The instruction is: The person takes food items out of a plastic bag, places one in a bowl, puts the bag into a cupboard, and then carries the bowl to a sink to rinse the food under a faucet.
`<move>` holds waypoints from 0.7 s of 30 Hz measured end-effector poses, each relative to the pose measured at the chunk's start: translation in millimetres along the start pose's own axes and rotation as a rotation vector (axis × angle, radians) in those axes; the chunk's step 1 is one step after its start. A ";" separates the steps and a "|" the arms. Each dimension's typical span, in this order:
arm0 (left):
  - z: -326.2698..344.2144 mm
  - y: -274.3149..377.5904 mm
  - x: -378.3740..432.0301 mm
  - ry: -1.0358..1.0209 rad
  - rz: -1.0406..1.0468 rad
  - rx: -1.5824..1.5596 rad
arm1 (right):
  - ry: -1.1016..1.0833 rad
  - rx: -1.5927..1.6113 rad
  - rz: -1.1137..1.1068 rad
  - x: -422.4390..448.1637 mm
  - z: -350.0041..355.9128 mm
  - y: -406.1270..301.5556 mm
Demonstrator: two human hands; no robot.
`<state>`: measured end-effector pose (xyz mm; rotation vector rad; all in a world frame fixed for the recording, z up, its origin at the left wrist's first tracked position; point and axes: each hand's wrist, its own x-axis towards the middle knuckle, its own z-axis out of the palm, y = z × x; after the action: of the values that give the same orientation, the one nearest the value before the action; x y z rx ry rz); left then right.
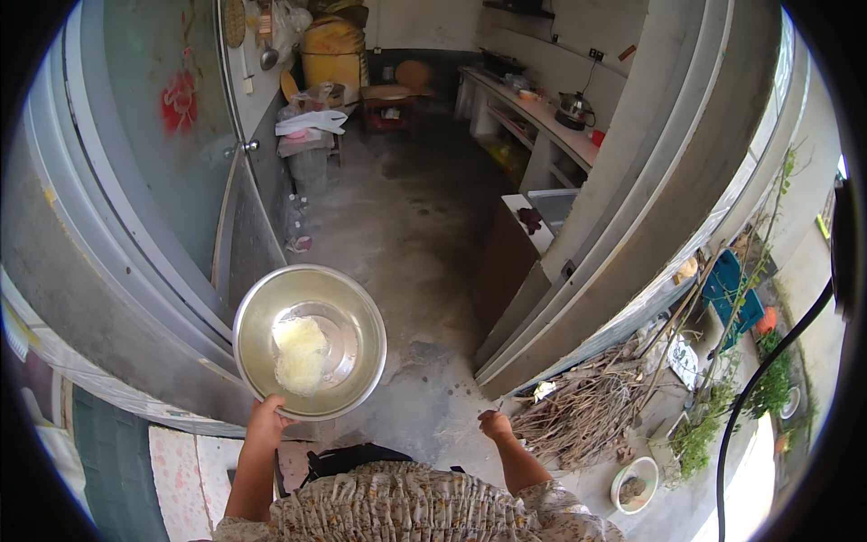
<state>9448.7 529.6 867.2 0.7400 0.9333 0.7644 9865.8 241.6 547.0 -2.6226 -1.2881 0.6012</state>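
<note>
My left hand (266, 419) grips the near rim of a round stainless steel basin (361, 359), thumb over the edge and fingers mostly hidden below it. Inside the basin lies a pale yellow, mesh-textured mass (299, 356); its exact kind is unclear. The basin is held in front of me, left of centre, at the kitchen doorway. My right hand (496, 425) hangs free with its fingers curled in and nothing visible in it. It is nearest to the right door frame's foot and a heap of dry twigs (589, 403).
A frosted glass door (162, 169) stands swung inward at left. Beyond it, the concrete floor (413, 210) runs past a stool with bags (308, 139). A counter (521, 125) with a kettle (574, 108) lines the right wall, near a sink (554, 203). Outside right sits a bowl (635, 484).
</note>
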 end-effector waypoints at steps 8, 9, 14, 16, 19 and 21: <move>52.5 32.5 210.5 -0.071 0.055 0.034 | 0.007 0.649 0.077 138.8 -115.7 -114.1; 67.1 42.0 236.1 -0.094 0.061 0.042 | -0.019 0.697 0.192 149.0 -117.8 -113.8; 117.1 80.9 371.0 -0.192 -0.052 0.132 | -0.081 0.727 0.477 179.9 -124.3 -81.3; 145.1 92.9 412.1 -0.178 -0.055 0.149 | -0.036 0.779 0.546 196.3 -121.9 -66.8; 212.6 121.0 448.8 -0.196 -0.055 0.259 | 0.072 0.816 0.649 216.8 -140.0 -82.3; 237.4 123.4 488.8 -0.199 -0.065 0.341 | 0.075 0.830 0.757 236.5 -135.0 -83.0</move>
<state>9818.8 946.2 861.6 1.0587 0.9113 0.4681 9992.3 483.3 628.1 -2.2525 0.0828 0.8698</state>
